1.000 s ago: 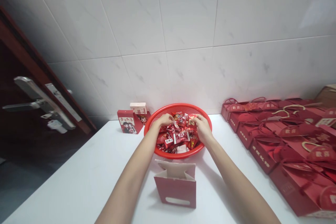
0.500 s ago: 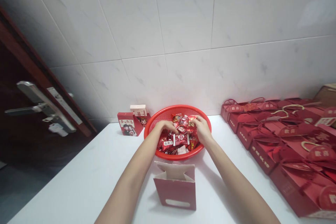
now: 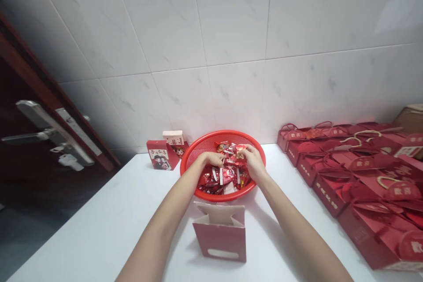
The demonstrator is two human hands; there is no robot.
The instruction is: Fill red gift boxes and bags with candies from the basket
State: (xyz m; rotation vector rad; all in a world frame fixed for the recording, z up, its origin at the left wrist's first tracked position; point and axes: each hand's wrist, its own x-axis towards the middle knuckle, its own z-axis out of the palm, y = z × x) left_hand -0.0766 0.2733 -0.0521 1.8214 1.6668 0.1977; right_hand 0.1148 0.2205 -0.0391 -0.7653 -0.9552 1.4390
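A red plastic basket [image 3: 189, 158] with perforated sides holds a heap of wrapped candies [image 3: 228, 175], mostly red. Over its right half, my right hand [image 3: 254, 162] pinches a red candy packet [image 3: 241, 154] between thumb and fingers. My left hand [image 3: 211, 159] reaches in from the left with its fingers curled down among the candies; whatever lies between its fingertips is hidden. Between my forearms, just in front of the basket, a dark red paper gift box [image 3: 220, 240] stands upright with its top open and a pale slot low on its front.
Two small printed boxes, a red one [image 3: 161, 155] and a cream-topped one [image 3: 175, 139], stand left of the basket by the tiled wall [image 3: 178, 97]. Rows of red gift boxes [image 3: 350, 180] with cord handles fill the right side. A door with a handle [image 3: 42, 134] is at left.
My left hand's fingers have curled in and drawn slightly back. The red packet in my right hand shows more fully, and some candies beneath have shifted.
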